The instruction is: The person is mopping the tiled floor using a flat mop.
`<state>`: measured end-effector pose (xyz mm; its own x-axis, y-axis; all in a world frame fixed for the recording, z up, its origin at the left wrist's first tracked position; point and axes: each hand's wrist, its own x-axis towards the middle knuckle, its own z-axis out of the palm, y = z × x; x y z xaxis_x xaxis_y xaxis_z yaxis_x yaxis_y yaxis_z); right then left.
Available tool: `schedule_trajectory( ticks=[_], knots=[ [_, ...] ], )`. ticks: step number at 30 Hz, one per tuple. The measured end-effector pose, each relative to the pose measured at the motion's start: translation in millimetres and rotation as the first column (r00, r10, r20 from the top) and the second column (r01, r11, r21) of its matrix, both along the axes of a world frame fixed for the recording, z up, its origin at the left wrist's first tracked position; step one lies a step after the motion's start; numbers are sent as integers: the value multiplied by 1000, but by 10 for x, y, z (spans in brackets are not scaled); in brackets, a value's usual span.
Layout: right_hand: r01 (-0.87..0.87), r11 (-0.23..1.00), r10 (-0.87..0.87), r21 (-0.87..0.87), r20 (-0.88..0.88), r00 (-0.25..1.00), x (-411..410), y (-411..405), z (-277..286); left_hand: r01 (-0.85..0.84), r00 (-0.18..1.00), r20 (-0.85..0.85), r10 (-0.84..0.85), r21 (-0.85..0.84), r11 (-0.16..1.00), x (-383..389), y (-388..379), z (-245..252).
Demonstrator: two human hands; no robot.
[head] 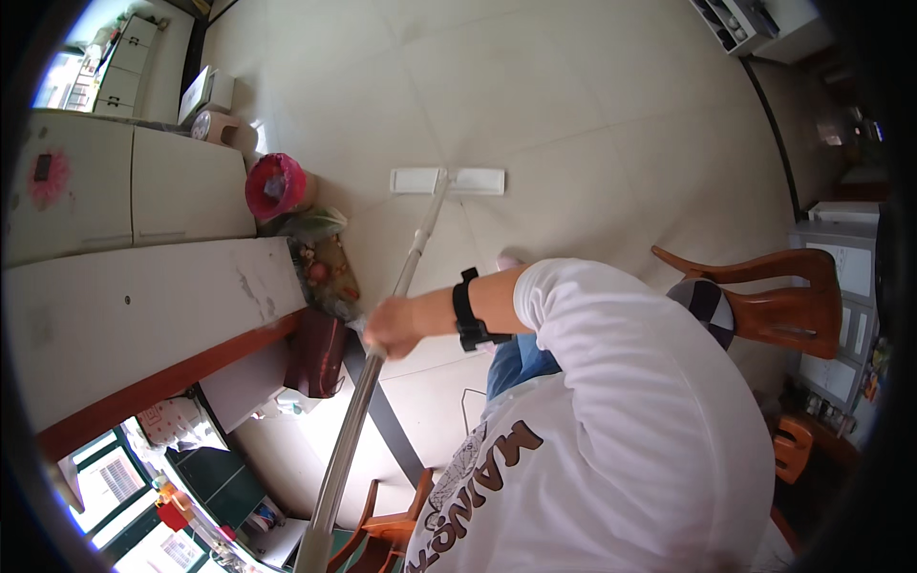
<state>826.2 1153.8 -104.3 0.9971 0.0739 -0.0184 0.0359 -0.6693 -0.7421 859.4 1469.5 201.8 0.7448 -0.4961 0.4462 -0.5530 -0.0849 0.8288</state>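
My right hand [392, 328] is closed around the metal pole of a flat mop [354, 401], with a black strap [467, 311] on the wrist. The pole slants from the bottom edge up to the mop's white rectangular head [478, 181], which lies flat on the pale tiled floor [544, 93]. A thicker grip section [314, 550] of the pole runs out of the picture at the bottom. My left hand is out of view. Below my right forearm show blue jeans [521, 364] and part of a pink shoe [509, 262].
Left of the mop stand a bin with a pink liner [276, 185], bagged vegetables [315, 223], a tray of produce [331, 268] and a dark red box [315, 352], beside a white-topped counter [165, 301]. Wooden chairs [784, 304] stand right and at bottom. A dark floor strip [390, 422] crosses below.
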Motion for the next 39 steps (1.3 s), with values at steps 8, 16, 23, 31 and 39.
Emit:
schedule_trajectory(
  ticks=[8,16,23,31,39],
  knots=[
    [411,782,-511,-469,-104,853,-186,-1739,-1415,615,767,-527,-366,444,651,-113,-1044,-1490],
    [450,766,-550,-459,-105,828,-194,-2378,-1636,427,-146,-987,64,-5,904,3,-2229,-1485],
    [-70,756,-170,-650,-300,939,-78,-1425,-1908,757,231,-821,521,489,434,-138,-1553,-1905],
    [-687,723,687,65,-170,707,64,736,-759,618,632,-490,601,786,-10,-657,1067,-876],
    [-758,640,767,127,-37,641,-28,1709,-469,566,621,-356,698,820,-84,-1109,789,-883]
  ],
)
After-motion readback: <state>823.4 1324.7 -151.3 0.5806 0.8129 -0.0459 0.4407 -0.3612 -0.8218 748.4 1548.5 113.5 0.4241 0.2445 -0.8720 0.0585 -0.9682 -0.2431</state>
